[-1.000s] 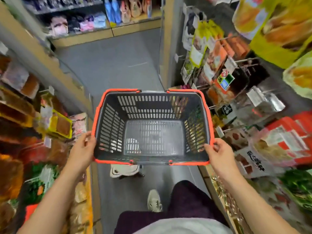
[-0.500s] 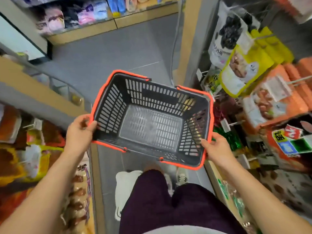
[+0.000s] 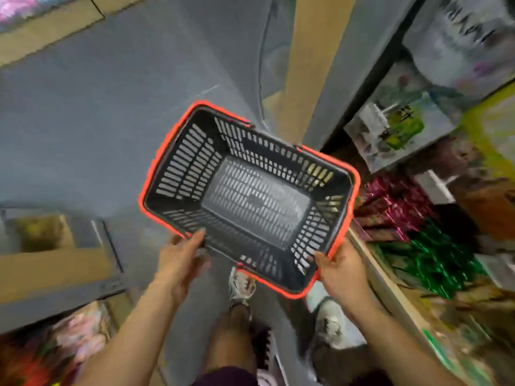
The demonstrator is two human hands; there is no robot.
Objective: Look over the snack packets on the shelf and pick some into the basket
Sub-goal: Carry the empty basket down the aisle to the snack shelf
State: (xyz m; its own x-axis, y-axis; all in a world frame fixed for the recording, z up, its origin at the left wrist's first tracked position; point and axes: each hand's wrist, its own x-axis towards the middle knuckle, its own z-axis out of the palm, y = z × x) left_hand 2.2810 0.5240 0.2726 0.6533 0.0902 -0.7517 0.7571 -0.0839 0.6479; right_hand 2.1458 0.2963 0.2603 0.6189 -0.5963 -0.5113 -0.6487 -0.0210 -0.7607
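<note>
I hold a black slatted basket with an orange rim, empty and tilted, above the aisle floor. My left hand holds its near rim, fingers reaching over the edge. At the near right corner, my right hand grips the rim. Snack packets fill the shelf on the right: shiny magenta packets, shiny green packets below them, and a white and green hanging packet above. Everything on the shelf is blurred.
Grey aisle floor stretches ahead and to the left. A wooden shelf post stands just beyond the basket. On the left is another shelf unit with blurred packets low down. My shoes show below the basket.
The view and basket have swung right and downward toward the right-hand shelf. My left hand has slid from the basket's left corner along the near rim. The right hand keeps its grip.
</note>
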